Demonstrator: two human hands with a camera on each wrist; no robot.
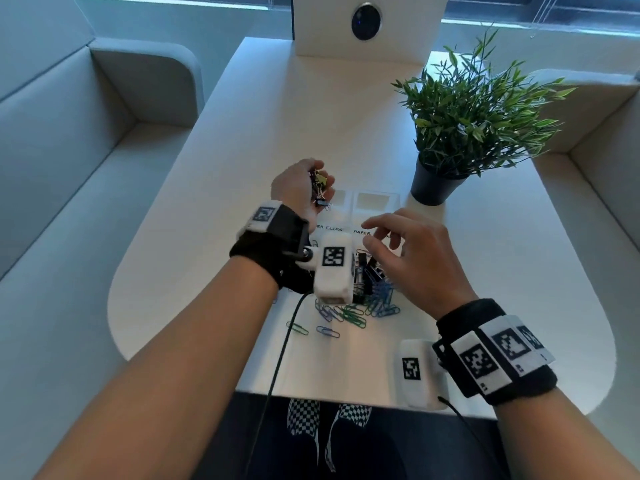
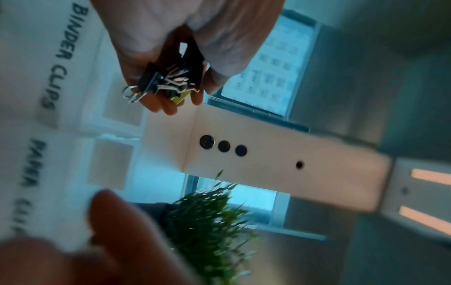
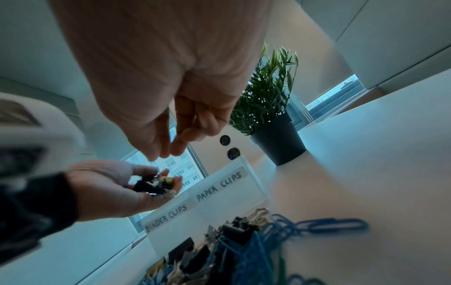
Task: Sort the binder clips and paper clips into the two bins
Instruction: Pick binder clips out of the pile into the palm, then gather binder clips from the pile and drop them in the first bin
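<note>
My left hand point(image 1: 301, 188) is raised above the bench point(image 1: 214, 188), palm up, fingers curled round a bunch of binder clips point(image 1: 319, 188) — mostly black with silver wire handles, one yellow-green. In the left wrist view the same bunch point(image 2: 171, 77) sits between thumb and fingers, wire loops sticking out past the fingertips. My right hand point(image 1: 408, 254) hovers over the pile, fingers loosely spread and bent, holding nothing; in the right wrist view its thumb and fingertips point(image 3: 165, 142) are close together but apart.

The unsorted pile point(image 1: 370, 289) lies on the bench at 6 o'clock from the bins: black binder clips on the far side, blue, green and purple paper clips point(image 1: 349, 313) spilling toward me, two loose ones point(image 1: 327, 331) at the near edge. The two clear bins stand side by side at 12 o'clock from the pile; the left one point(image 3: 168, 214) is labelled BINDER CLIPS, the right one point(image 1: 375, 202) PAPER CLIPS. I cannot tell what is in them. My left hand is at about 10 o'clock from the bins.

A potted plant point(image 1: 467, 126) in a dark pot stands at 2 o'clock from the bins. A white panel point(image 1: 363, 26) with a round lens stands at the far end of the bench. Grey sofas point(image 1: 69, 161) flank both sides
</note>
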